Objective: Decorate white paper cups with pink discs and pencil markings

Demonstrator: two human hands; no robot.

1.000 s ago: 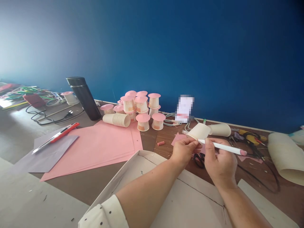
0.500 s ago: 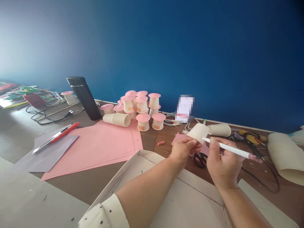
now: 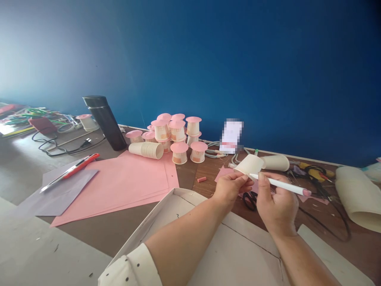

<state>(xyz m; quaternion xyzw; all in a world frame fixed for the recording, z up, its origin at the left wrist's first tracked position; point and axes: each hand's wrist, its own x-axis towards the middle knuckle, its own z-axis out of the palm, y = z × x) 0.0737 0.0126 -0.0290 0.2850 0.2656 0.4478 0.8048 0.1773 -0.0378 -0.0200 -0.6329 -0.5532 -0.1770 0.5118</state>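
My left hand (image 3: 230,188) is closed on the rim of a white paper cup (image 3: 249,164), held on its side above the brown table. My right hand (image 3: 276,204) is closed on a white pen with a pink end (image 3: 282,185). The pen's tip touches the cup near my left fingers. A pair of black scissors (image 3: 250,200) lies on the table just below both hands. A pink paper scrap (image 3: 223,173) lies under the cup.
A pile of paper cups with pink round tops (image 3: 177,137) and a lying stack of cups (image 3: 146,150) stand beyond pink paper sheets (image 3: 119,184). A black flask (image 3: 104,122), a red box cutter (image 3: 71,171), cables, an open cardboard box (image 3: 178,222) and rolled paper (image 3: 358,196) surround them.
The pen tilted and shifted slightly against the cup, moving out to the right and then back; my hands and the cup stayed almost in place.
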